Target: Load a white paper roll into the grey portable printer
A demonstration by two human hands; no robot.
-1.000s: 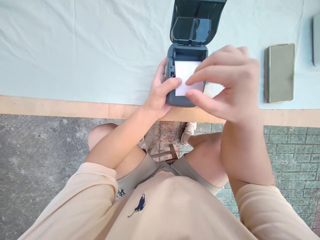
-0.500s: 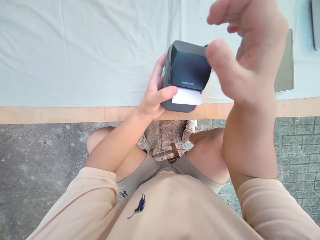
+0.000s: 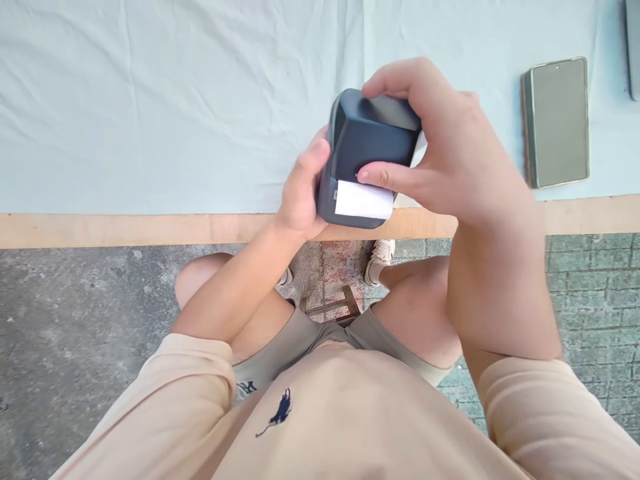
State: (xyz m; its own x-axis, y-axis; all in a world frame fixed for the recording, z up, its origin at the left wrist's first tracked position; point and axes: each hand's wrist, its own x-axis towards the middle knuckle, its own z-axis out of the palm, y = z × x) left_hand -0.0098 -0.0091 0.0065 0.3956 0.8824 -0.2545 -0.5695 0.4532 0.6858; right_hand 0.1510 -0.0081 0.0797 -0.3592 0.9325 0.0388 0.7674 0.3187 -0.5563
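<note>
1. Head view: dark blue-grey boxy plastic device (image 3: 375, 141) held over the table's pale wooden near edge (image 3: 150, 230), lid down; long axis runs away from the person, far end leaning right. Paper-slot end faces the person, flat white paper strip (image 3: 364, 200) sticking out that way.
2. Head view: left hand (image 3: 301, 193) grasps device's left side, thumb up along edge; fingers mostly hidden.
3. Head view: right hand (image 3: 447, 150) arches over from the right, gripping lid, fingers on far end, thumb on near part.
</note>
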